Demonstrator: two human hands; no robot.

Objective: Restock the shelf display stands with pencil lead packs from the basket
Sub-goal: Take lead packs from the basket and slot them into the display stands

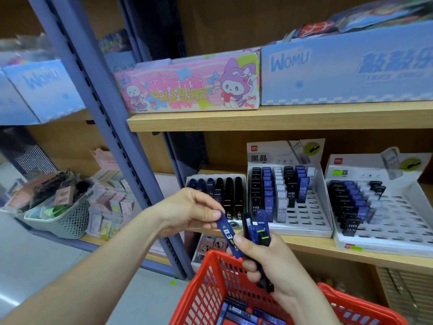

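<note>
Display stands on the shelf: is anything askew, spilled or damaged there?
Nothing stands out. The packs in the middle stand and the right stand sit upright in their slots. The front rows are only empty.

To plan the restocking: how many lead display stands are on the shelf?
3: a small stand at the left, a middle stand with a tall card, a right stand reaching the frame's edge. More may be hidden beyond it.

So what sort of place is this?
Most likely a stationery shop: wooden shelves hold white display stands of HB 0.5 lead packs, a pink cartoon box sits above, and a red basket carries stock.
</note>
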